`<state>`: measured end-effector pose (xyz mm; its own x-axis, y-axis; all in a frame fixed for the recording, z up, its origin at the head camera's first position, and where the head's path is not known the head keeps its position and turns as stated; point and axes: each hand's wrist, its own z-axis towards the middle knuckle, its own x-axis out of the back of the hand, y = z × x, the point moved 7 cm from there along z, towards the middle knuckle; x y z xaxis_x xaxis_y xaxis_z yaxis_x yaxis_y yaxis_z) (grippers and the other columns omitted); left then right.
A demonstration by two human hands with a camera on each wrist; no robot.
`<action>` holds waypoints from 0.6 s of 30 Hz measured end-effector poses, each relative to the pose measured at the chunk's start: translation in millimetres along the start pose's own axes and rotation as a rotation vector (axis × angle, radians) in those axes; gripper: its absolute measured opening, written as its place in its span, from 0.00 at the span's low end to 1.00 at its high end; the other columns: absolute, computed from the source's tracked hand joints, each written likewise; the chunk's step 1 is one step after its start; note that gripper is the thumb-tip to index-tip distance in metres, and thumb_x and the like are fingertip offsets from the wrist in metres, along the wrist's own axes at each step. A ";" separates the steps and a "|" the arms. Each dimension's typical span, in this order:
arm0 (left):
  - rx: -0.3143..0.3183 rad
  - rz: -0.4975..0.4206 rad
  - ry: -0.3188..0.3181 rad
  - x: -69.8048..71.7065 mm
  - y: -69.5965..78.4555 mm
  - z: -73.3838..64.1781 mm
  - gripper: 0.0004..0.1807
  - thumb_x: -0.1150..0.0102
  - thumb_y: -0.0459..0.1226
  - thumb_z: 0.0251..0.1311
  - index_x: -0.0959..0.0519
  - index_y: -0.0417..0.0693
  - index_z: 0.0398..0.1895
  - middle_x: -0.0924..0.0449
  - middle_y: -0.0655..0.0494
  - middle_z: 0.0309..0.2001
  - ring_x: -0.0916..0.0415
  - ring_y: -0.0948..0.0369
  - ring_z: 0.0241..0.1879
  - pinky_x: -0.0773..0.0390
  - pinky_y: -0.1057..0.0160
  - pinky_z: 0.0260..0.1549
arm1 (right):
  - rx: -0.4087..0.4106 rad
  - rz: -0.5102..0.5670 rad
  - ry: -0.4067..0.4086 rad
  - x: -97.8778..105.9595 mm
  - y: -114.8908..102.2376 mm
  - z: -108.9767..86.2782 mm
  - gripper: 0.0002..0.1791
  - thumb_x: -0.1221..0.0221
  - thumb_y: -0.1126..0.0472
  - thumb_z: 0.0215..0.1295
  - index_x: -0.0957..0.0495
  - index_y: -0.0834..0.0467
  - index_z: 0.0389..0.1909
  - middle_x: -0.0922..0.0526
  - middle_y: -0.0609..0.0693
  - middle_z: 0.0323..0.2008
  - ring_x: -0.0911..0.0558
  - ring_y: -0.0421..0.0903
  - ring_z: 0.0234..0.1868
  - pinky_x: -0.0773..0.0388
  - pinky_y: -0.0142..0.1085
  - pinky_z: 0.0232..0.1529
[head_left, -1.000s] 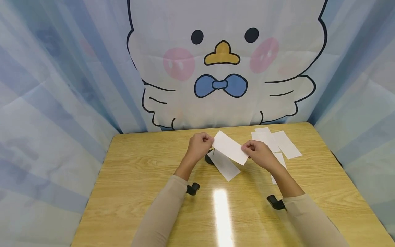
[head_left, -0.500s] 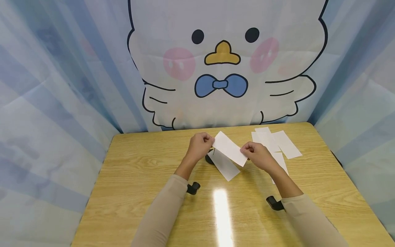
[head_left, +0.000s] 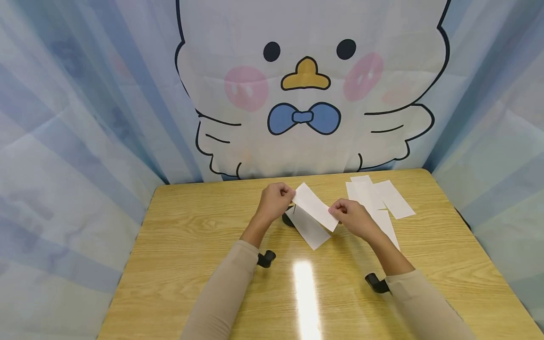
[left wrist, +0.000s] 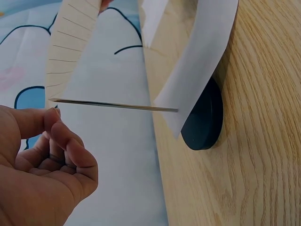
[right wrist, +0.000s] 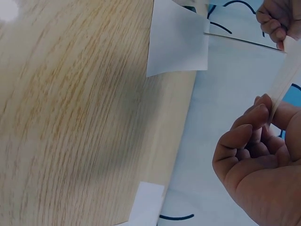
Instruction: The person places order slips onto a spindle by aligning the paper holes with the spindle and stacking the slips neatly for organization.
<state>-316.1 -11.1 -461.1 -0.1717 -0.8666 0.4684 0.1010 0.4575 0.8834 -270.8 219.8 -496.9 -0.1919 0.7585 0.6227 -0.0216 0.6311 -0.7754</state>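
Pinching upper slip point(head_left: 315, 208) at opp. ends, L hand point(head_left: 274, 199) & R hand point(head_left: 353, 216) fingers closed; long axis btwn them, spike point(left wrist: 115, 106) tip nr L.

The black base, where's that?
In the head view, the black base is on the table, lower right of the left hand, partly hidden by the lower paper.
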 end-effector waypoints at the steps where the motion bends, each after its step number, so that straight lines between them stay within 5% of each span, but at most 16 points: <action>1: 0.003 0.001 0.000 0.0 -0.2 0.0 0.11 0.41 0.39 0.73 0.15 0.45 0.33 0.15 0.52 0.32 0.26 0.60 0.25 0.30 0.64 0.23 | 0.000 0.001 0.001 -0.6 0.1 0.1 0.13 0.45 0.55 0.79 0.20 0.61 0.46 0.20 0.51 0.31 0.20 0.57 0.37 0.25 0.39 0.33; 10: 0.011 -0.003 -0.009 -0.2 -0.2 0.9 0.11 0.41 0.39 0.74 0.15 0.44 0.35 0.13 0.44 0.37 0.28 0.60 0.24 0.30 0.64 0.23 | 0.001 -0.012 0.000 -3.7 -0.3 0.8 0.12 0.45 0.56 0.79 0.20 0.61 0.46 0.20 0.51 0.30 0.21 0.57 0.36 0.27 0.38 0.31; 18: 0.009 0.001 -0.007 -2.0 -1.1 1.8 0.10 0.42 0.38 0.74 0.15 0.44 0.35 0.14 0.49 0.35 0.28 0.61 0.24 0.30 0.65 0.23 | -0.013 -0.015 -0.001 -4.9 1.0 0.4 0.12 0.45 0.55 0.79 0.20 0.60 0.46 0.20 0.51 0.31 0.22 0.53 0.34 0.27 0.38 0.31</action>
<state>-317.6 -9.5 -463.0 -0.1781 -0.8647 0.4696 0.0923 0.4604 0.8829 -270.3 216.6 -500.9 -0.1927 0.7490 0.6340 -0.0119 0.6442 -0.7647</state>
